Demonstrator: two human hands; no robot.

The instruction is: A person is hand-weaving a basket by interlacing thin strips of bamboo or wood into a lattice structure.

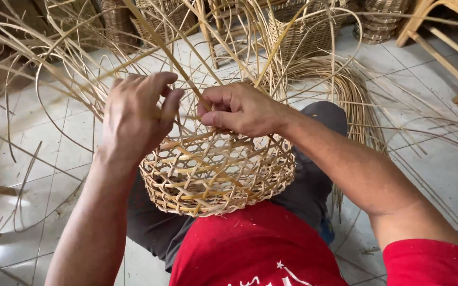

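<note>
A: Where's the half-woven rattan basket (216, 177)?
B: Dead centre, on the lap, loose strips (155, 42) fanning toward twelve o'clock.
A: And the hands?
B: Right hand (239, 108) pinches one strip; left hand (136, 114), at nine o'clock, curls fingers around others.

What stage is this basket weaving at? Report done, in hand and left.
Done: the open lattice body of the basket is woven round, resting on the lap. In hand: the left hand and right hand pinch strips at its top edge. Left: long loose strip ends fan out unwoven and the edge is unfinished.
</note>
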